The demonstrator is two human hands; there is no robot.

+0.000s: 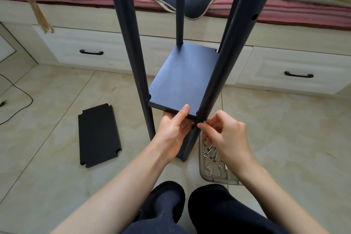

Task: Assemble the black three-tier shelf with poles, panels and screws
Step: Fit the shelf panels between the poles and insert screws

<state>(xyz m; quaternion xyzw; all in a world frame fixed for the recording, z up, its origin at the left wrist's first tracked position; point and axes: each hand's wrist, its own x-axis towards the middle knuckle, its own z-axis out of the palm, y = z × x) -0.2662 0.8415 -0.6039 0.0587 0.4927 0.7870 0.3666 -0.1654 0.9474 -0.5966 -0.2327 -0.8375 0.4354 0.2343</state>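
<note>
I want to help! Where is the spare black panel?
The spare black panel lies flat on the tiled floor, left of the left hand and the shelf's poles.

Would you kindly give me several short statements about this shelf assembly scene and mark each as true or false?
1. The left hand grips the near edge of the raised black rectangular shelf panel. True.
2. The right hand pinches a small silver screw against the near right black pole. True.
3. The spare black notched panel leans against the white drawer front with a black handle. False: it lies flat on the beige tiled floor, left of the poles.
4. The loose screws sit in a red bowl. False: they lie in a clear grey plastic tray on the floor.
5. The raised panel rests flat on the floor. False: it is held above the floor between the poles.
</note>
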